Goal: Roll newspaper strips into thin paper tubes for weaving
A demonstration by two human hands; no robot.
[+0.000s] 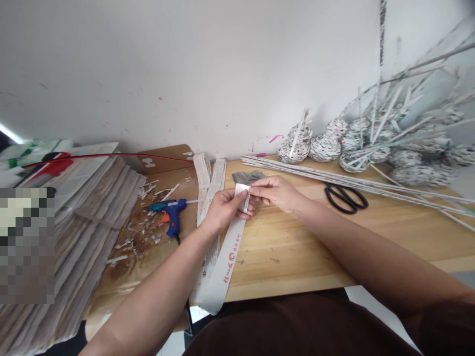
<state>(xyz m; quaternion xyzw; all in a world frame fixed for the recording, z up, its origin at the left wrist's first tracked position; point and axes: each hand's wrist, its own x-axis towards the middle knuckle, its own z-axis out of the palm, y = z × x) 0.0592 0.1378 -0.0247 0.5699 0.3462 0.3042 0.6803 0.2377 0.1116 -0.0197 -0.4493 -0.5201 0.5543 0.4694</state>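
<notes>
- Both hands meet above the counter (282, 267): the left hand (227, 208) pinches a paper strip (232, 244) near its upper end between thumb and fingers; the right hand (273, 192) pinches at that end with its fingertips.
- Counter: bare wood lies right of the strip, a good place to press the paper flat if a crease goes askew.
- Paper stack (87, 222): at far left, well apart from the hands, so it should not hinder them.
- Paper strip: its lower part bends past the counter's front edge; let it hang slack, since a tug there could pull the end out of line.
- Glue gun (174, 210): it lies left of the left forearm; best give its nozzle room.
- Strip's upper end: whether folded or rolled, I cannot tell; small, even pinches with matched edges should serve thin paper best.
</notes>
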